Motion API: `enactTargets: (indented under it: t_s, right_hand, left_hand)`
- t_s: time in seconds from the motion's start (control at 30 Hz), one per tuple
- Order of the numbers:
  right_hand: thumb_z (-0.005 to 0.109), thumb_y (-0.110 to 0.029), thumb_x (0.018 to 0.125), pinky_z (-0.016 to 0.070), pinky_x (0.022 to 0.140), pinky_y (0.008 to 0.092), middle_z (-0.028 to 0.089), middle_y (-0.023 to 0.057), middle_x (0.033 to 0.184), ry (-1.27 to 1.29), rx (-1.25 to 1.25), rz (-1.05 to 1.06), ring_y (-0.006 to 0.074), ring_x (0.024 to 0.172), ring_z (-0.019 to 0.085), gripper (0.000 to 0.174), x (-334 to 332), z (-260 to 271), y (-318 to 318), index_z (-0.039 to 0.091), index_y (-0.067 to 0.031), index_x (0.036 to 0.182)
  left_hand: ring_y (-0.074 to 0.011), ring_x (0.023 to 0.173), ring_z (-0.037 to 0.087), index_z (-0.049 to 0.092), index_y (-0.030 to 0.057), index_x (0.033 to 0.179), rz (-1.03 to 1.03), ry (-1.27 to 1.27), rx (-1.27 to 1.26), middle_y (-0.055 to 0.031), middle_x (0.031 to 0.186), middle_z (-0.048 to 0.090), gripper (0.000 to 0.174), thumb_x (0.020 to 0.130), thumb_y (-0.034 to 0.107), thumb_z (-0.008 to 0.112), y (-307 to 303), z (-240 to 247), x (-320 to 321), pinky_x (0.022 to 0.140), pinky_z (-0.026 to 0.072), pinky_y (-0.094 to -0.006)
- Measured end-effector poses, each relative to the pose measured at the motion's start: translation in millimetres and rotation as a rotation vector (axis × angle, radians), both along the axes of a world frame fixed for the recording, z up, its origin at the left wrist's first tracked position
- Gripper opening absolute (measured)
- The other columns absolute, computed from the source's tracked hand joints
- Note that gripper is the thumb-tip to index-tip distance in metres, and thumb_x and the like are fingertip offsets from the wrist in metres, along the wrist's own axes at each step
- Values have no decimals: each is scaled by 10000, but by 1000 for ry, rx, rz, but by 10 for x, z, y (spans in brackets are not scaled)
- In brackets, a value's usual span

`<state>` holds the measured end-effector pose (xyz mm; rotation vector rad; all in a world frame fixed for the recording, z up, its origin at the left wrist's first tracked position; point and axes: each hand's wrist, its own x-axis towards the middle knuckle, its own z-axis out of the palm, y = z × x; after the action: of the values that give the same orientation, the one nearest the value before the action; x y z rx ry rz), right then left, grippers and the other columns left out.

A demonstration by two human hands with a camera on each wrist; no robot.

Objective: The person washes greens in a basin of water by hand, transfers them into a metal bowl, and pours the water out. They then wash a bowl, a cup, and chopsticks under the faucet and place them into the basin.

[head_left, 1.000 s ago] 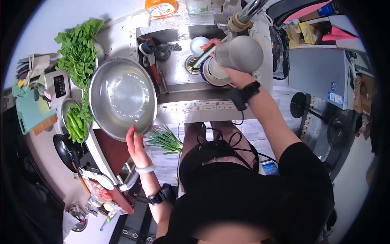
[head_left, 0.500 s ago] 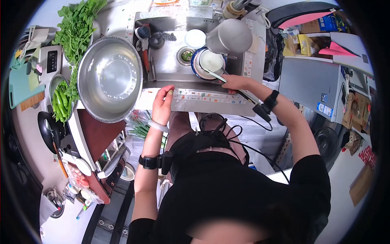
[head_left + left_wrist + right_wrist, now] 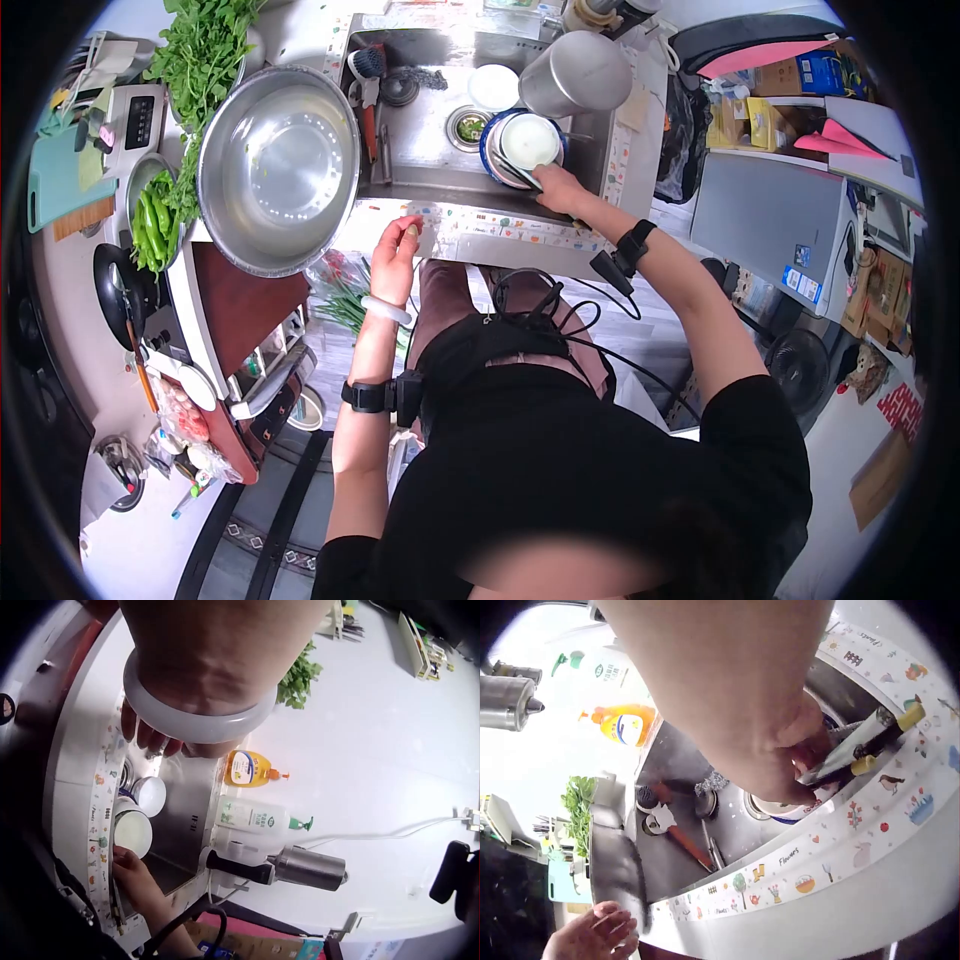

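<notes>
My right hand (image 3: 560,190) grips a pair of long, slim chopsticks (image 3: 862,746) with gold ends, low at the front right of the sink. The far ends of the chopsticks reach beside a white bowl (image 3: 528,140) stacked in a blue-rimmed bowl (image 3: 488,150). In the right wrist view, the forearm hides part of this stack. My left hand (image 3: 393,262) hovers at the sink's front edge, fingers loosely bent and holding nothing. Left of that hand, a large steel basin (image 3: 275,170) sits tilted on the counter.
A white dish (image 3: 493,88) and a tall steel pot (image 3: 575,75) stand in the sink (image 3: 420,140). A brush (image 3: 368,62) and red-handled tools lie at its left. Leafy greens (image 3: 200,60) and green peppers (image 3: 152,228) are on the left counter. Soap bottles (image 3: 251,769) line the back.
My right hand has drawn the chopsticks back from near the drain to the front of the bowl stack. The left hand has left the basin's rim and moved right.
</notes>
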<state>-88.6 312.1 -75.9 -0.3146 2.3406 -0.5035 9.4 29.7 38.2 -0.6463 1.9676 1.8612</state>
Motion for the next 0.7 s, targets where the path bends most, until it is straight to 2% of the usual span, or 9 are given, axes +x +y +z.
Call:
enactTargets:
  t_s: [0.03, 0.13, 0.33, 0.4, 0.47, 0.53, 0.57, 0.6, 0.7]
  right_hand:
    - [623, -113, 695, 435, 818, 379, 527, 182, 987, 115, 48, 23, 295, 941, 539, 370, 27, 0, -6, 512, -25, 1037]
    - [612, -125, 693, 414, 847, 398, 469, 210, 1054, 144, 16, 80, 342, 996, 495, 326, 41, 95, 7, 527, -2, 983]
    - [592, -148, 718, 416, 841, 388, 500, 174, 1024, 159, -72, -86, 324, 984, 500, 296, -8, 246, 146, 552, -57, 997]
    - [569, -158, 736, 418, 828, 387, 516, 148, 999, 182, -110, -136, 312, 964, 513, 268, -7, 277, 247, 563, -68, 988]
    - [549, -158, 746, 423, 808, 381, 530, 139, 964, 234, -192, -264, 303, 925, 532, 238, -21, 360, 310, 569, -58, 961]
    - [536, -134, 749, 431, 780, 361, 540, 135, 931, 260, -248, -312, 291, 880, 545, 213, 8, 439, 370, 574, -51, 941]
    - [531, -127, 750, 434, 771, 352, 541, 135, 924, 260, -320, -373, 288, 868, 546, 207, 21, 463, 406, 574, -51, 938]
    - [527, -119, 752, 437, 763, 344, 542, 134, 918, 268, -390, -438, 285, 856, 547, 201, 23, 498, 456, 575, -50, 935]
    - [526, -98, 754, 436, 769, 340, 537, 129, 929, 428, -334, -468, 274, 872, 542, 190, 96, 630, 539, 565, -48, 933]
  left_hand:
    - [-123, 994, 502, 536, 63, 1089, 2, -6, -3, -30, 1041, 560, 249, 890, 180, 441, -3, 6, -9, 831, 392, -265]
    - [-124, 986, 506, 537, 61, 1083, 19, -9, 10, -31, 1037, 562, 247, 891, 182, 441, -2, 38, -54, 829, 393, -267]
    - [-118, 967, 512, 542, 61, 1065, 90, -25, 21, -28, 1020, 564, 224, 888, 156, 444, -167, -210, -31, 812, 394, -261]
    - [-117, 947, 516, 547, 41, 1037, 83, 30, -139, -14, 994, 570, 217, 888, 166, 451, -252, -340, -9, 804, 395, -255]
    - [-173, 1016, 495, 495, 28, 1116, -26, 183, -336, -67, 1085, 535, 277, 873, 159, 471, -365, -606, 32, 857, 383, -323]
    - [-268, 1175, 382, 378, 22, 1242, -294, 481, -1219, -158, 1262, 399, 445, 847, 186, 499, -115, -340, -51, 958, 303, -416]
    - [-314, 1282, 210, 260, 38, 1320, -450, 430, -1217, -191, 1373, 221, 604, 814, 232, 524, -30, -413, -42, 1028, 173, -470]
    - [-307, 1302, 169, 250, 41, 1329, -586, 418, -1228, -162, 1395, 196, 659, 799, 312, 533, 127, -500, -25, 1045, 132, -471]
    - [-234, 1298, 200, 337, 132, 1303, -1024, 703, -1004, -87, 1385, 260, 628, 777, 418, 527, 649, -608, -205, 1044, 141, -459]
